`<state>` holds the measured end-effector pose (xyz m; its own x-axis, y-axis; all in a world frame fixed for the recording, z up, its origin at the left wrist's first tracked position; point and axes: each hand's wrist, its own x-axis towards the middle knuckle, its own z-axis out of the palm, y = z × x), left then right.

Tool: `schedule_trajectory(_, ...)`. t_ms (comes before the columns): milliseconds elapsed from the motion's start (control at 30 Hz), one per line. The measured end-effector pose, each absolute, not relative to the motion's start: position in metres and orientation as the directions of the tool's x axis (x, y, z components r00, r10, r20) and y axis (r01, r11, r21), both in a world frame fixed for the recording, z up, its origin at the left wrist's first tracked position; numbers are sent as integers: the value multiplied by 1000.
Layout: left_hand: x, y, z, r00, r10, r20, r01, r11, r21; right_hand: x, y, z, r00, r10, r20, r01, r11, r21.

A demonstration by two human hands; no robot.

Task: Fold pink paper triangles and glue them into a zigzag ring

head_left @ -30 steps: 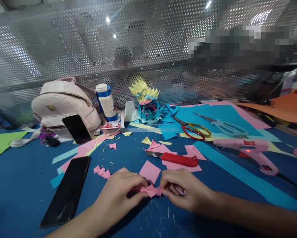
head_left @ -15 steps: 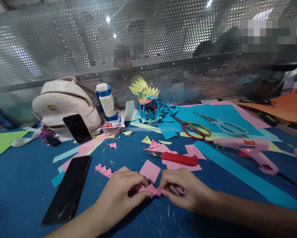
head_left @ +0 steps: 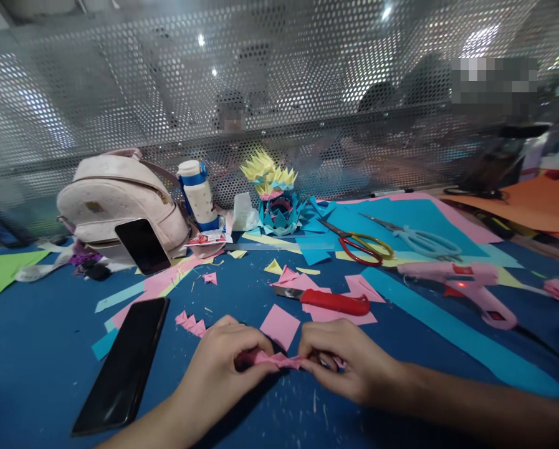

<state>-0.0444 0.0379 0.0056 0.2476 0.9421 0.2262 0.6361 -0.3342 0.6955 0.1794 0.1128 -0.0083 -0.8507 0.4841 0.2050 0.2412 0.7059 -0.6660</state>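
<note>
Between my two hands is a strip of folded pink paper (head_left: 283, 361) with small pointed folds, held just above the blue table. My left hand (head_left: 232, 352) pinches its left end between thumb and fingers. At the other end my right hand (head_left: 339, 358) is closed in a pinch, its curled fingers partly hiding the paper. A flat pink paper square (head_left: 280, 327) lies just beyond the strip. Left of it rests another row of folded pink points (head_left: 191, 323), partly behind my left hand. Farther off lies a utility knife (head_left: 335, 302) with a red handle, blade out.
A black phone (head_left: 123, 365) lies at left; another phone (head_left: 142, 246) leans on a pale backpack (head_left: 115, 199). A bottle (head_left: 199, 196) and a folded-paper model (head_left: 279, 212) stand behind. Scissors (head_left: 366, 244), light-blue-handled scissors (head_left: 424, 241) and a pink glue gun (head_left: 470, 284) lie right.
The view has shifted slightly. My hands keep their pinch on the folded pink paper, whose points now look flatter and tilted. Nothing has been let go.
</note>
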Motion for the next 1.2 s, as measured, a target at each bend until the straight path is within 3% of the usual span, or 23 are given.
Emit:
schedule_trajectory(600, -42, 35, 6, 180, 960, 216, 618, -281, 734, 179, 113, -8, -861, 432, 268, 164, 735, -658)
schedule_trajectory(900, -40, 36, 6, 221, 940, 260, 602, -341, 722, 180, 113, -10, -873, 443, 203, 206, 714, -669)
schedule_trajectory(1200, -38, 35, -1, 330, 893, 308, 627, -451, 635, 180, 114, -9, -875, 439, 205, 200, 713, -672)
